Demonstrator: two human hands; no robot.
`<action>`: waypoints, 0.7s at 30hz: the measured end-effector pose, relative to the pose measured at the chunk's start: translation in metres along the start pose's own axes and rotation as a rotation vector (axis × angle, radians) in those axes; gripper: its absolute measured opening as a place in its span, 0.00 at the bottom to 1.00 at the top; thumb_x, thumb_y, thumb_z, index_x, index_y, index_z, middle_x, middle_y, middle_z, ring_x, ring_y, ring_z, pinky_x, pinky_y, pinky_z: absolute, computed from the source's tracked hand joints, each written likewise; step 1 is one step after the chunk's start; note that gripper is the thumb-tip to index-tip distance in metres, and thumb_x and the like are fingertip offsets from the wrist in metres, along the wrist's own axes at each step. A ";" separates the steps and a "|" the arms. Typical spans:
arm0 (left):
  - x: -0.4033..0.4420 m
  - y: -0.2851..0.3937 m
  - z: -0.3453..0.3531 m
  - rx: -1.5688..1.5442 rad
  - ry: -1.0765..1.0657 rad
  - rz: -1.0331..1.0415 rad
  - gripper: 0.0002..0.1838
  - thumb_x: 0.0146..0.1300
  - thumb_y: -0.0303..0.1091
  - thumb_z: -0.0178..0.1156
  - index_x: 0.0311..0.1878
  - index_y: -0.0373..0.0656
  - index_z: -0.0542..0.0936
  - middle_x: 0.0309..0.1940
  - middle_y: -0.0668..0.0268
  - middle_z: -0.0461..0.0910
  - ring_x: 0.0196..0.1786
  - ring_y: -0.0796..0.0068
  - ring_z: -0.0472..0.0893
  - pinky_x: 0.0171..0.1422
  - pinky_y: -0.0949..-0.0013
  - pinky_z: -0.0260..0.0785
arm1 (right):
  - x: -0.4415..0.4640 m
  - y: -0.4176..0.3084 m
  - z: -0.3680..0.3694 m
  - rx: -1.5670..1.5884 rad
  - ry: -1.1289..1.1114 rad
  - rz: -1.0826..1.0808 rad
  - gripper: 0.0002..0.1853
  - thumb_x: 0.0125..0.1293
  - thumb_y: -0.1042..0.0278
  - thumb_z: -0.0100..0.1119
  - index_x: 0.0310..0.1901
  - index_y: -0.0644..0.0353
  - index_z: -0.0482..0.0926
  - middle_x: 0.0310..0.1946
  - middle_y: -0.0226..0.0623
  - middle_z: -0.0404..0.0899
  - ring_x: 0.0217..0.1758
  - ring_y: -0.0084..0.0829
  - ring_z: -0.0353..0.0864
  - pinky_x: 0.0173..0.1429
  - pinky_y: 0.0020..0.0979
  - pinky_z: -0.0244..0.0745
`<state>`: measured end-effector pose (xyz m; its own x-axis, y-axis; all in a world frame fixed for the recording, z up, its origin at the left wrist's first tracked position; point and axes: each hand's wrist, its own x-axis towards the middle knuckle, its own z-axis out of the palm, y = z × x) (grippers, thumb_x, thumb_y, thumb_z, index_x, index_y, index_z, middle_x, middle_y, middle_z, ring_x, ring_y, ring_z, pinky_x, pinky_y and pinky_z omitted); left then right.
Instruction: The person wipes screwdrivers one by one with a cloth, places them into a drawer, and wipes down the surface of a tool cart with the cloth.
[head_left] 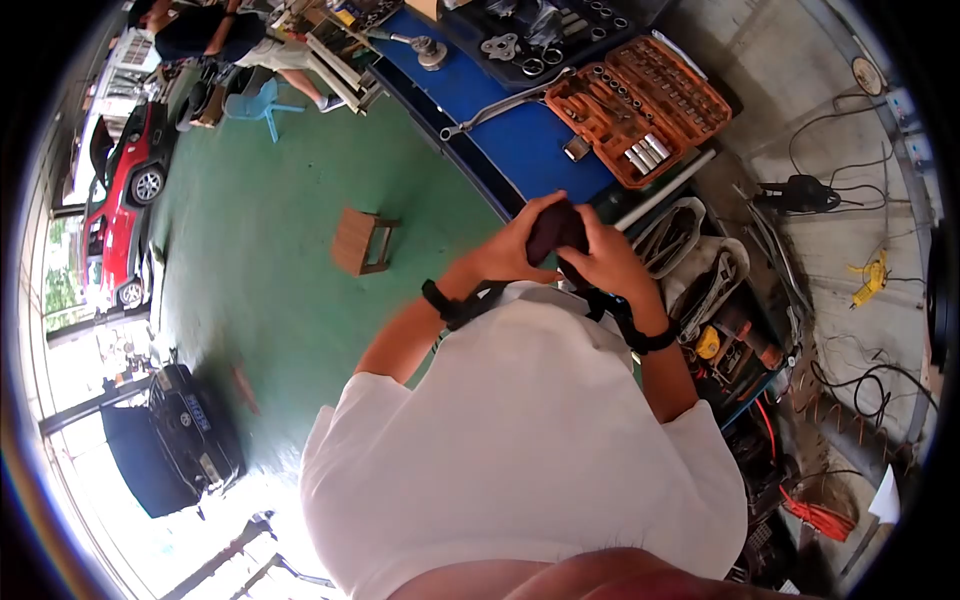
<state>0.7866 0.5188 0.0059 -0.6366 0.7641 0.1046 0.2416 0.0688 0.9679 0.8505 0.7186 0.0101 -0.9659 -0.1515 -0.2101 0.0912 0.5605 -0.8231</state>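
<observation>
Both of my hands are raised in front of my chest, close to the edge of the blue workbench [500,150]. Between them is a dark maroon object [556,236], rounded and soft-looking; what it is I cannot make out. My left hand [510,248] wraps its left side with curved fingers. On the other side, my right hand [608,258] presses it with thumb and fingers. Just beyond the hands lie an open orange socket set case [640,105], a small metal piece [577,148] and a long wrench [505,104].
A wooden stool [362,242] stands on the green floor, with a blue plastic chair [262,106] farther back near a person [215,35]. A red car [125,200] and a dark car [185,430] are at the left. Tool shelves [735,350] and cables are at the right.
</observation>
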 end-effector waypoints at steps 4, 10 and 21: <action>0.005 -0.024 -0.021 0.272 0.193 0.130 0.43 0.42 0.24 0.76 0.66 0.49 0.72 0.57 0.55 0.74 0.58 0.50 0.78 0.62 0.58 0.75 | 0.020 0.003 0.007 0.223 -0.035 -0.125 0.33 0.72 0.51 0.57 0.68 0.67 0.61 0.48 0.61 0.80 0.51 0.60 0.81 0.54 0.47 0.76; 0.054 -0.040 -0.084 0.529 0.382 0.091 0.40 0.46 0.19 0.69 0.66 0.53 0.73 0.58 0.53 0.73 0.58 0.45 0.77 0.61 0.55 0.75 | 0.056 0.000 0.005 -0.143 0.316 -0.131 0.16 0.65 0.70 0.61 0.52 0.67 0.79 0.46 0.50 0.81 0.48 0.49 0.82 0.51 0.44 0.78; 0.018 -0.088 -0.085 0.737 0.110 0.164 0.47 0.41 0.17 0.68 0.69 0.59 0.69 0.72 0.54 0.62 0.75 0.45 0.61 0.76 0.45 0.57 | 0.091 0.013 0.053 -0.573 0.342 -0.014 0.09 0.57 0.79 0.60 0.40 0.68 0.78 0.47 0.48 0.77 0.50 0.49 0.80 0.52 0.43 0.81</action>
<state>0.6919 0.4721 -0.0577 -0.6102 0.7358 0.2936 0.7413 0.3995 0.5393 0.7771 0.6691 -0.0479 -0.9971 0.0516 0.0556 0.0256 0.9187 -0.3942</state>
